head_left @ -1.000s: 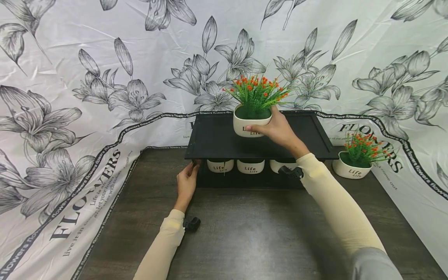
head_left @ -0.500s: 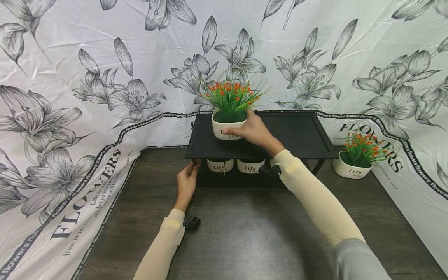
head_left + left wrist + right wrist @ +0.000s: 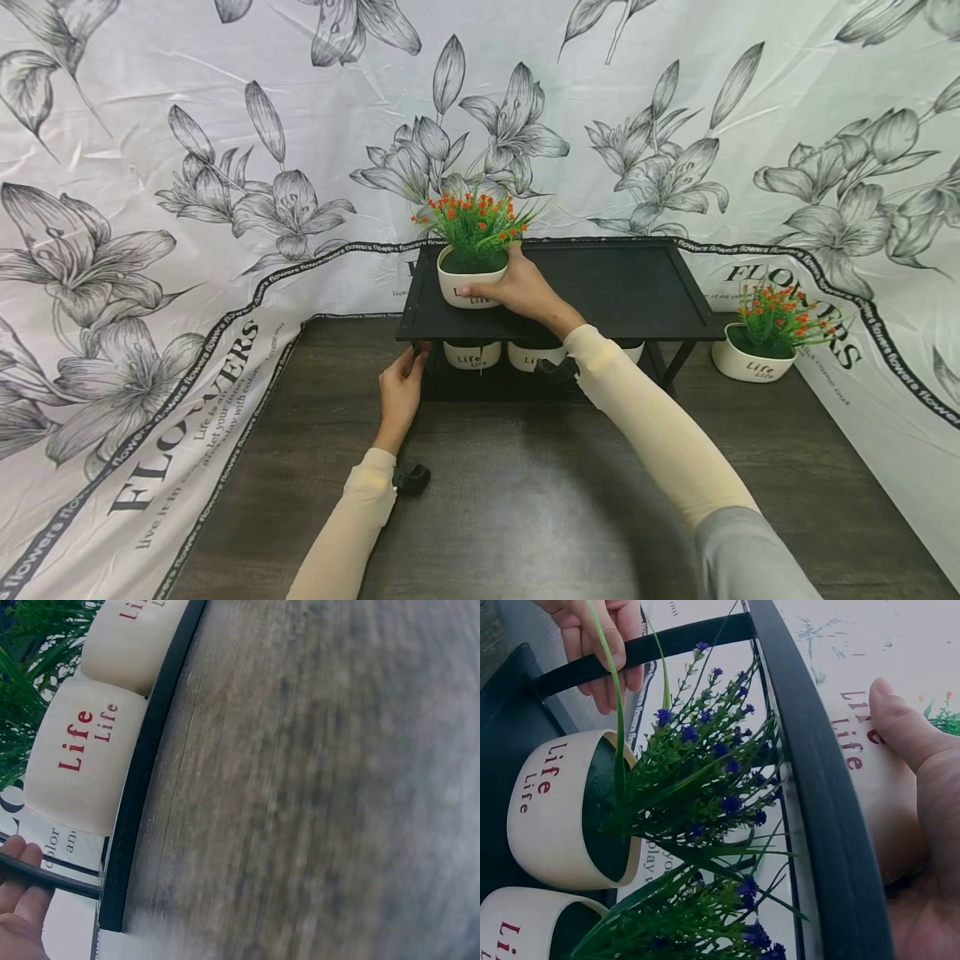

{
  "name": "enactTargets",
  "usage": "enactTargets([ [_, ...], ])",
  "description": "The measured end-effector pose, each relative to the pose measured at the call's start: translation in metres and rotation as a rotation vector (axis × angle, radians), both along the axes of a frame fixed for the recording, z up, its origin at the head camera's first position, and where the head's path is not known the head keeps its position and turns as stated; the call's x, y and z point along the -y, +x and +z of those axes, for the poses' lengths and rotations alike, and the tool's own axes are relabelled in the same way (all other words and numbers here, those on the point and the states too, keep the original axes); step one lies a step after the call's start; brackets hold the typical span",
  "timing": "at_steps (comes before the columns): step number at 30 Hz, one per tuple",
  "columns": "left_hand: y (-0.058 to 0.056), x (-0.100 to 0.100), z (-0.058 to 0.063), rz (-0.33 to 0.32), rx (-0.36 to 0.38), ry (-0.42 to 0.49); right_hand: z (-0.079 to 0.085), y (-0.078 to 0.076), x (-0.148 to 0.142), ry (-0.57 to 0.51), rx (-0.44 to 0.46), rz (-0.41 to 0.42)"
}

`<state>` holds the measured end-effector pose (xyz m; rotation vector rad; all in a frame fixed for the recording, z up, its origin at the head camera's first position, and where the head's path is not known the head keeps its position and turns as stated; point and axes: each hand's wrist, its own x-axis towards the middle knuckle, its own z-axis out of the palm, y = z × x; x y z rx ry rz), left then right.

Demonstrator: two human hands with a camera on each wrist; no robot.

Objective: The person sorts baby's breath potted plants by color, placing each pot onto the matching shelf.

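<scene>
My right hand (image 3: 528,287) grips a white oval pot with an artificial plant (image 3: 471,242), green with small orange-red flowers. The thumb lies across the "Life" lettering on the front. This pot is upright at the left end of the top shelf of a black two-tier rack (image 3: 615,287); in the right wrist view the pot (image 3: 881,810) shows close beside the top shelf's edge. My left hand (image 3: 400,392) holds the rack's left upright (image 3: 649,652), thumb on one side and fingers on the other.
Several similar white pots (image 3: 471,356) stand in a row on the lower shelf; purple-flowered plants (image 3: 720,750) grow from them. Another orange-flowered pot (image 3: 757,364) stands on the dark wood table (image 3: 510,500), right of the rack. A flower-printed cloth (image 3: 300,125) hangs behind.
My right hand has carried the potted plant leftward and lower, from over the middle of the top shelf to its left end. My left hand has stayed on the upright.
</scene>
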<state>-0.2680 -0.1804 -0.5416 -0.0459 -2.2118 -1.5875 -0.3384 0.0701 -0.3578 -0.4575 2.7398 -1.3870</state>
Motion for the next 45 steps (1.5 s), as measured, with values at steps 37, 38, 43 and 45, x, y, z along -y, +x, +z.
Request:
enactTargets([
  [37,0.000,0.000,-0.002,0.017,-0.024,-0.011,0.015,0.056,-0.158,-0.044,-0.362,-0.128],
  [38,0.000,0.000,-0.001,0.018,-0.021,-0.011,0.015,0.061,-0.167,-0.048,-0.375,-0.147],
  [43,0.000,0.000,-0.002,0.011,-0.009,-0.009,0.006,0.083,-0.214,-0.073,-0.408,-0.219],
  [45,-0.001,-0.001,-0.002,0.013,-0.006,-0.015,-0.001,0.089,-0.233,-0.068,-0.410,-0.256],
])
